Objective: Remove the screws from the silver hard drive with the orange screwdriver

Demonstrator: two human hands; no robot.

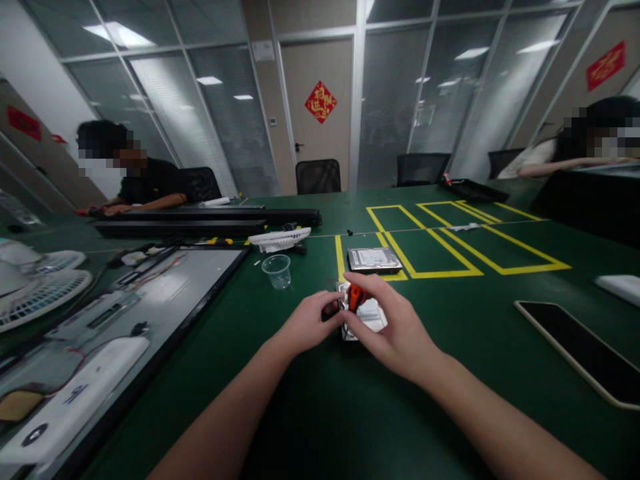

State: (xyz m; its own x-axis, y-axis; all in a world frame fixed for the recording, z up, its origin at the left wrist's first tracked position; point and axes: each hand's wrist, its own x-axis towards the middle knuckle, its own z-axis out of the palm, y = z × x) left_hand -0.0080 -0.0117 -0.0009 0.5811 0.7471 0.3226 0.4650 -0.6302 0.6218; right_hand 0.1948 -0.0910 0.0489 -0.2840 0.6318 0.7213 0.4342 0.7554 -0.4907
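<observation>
Both our hands on a silver hard drive [369, 319], right hand [395, 330] pinching an orange screwdriver [355, 297], left hand [307, 325] curled around its black tip end, second drive [374, 259] further up the green table [450, 373], plastic cup [277, 271] beside it

Dark green table [310, 400] throughout; on it, yellow tape rectangles [450, 247]; just inside their near left corner, a silver hard drive [375, 259] with a white label; nearer than that, an orange-and-black tool [356, 297]; left of the tool, a clear cup [277, 270].

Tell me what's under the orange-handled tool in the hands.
A silver hard drive lies flat on the green table beneath the orange-handled tool. The right hand and left hand cover much of it.
</observation>
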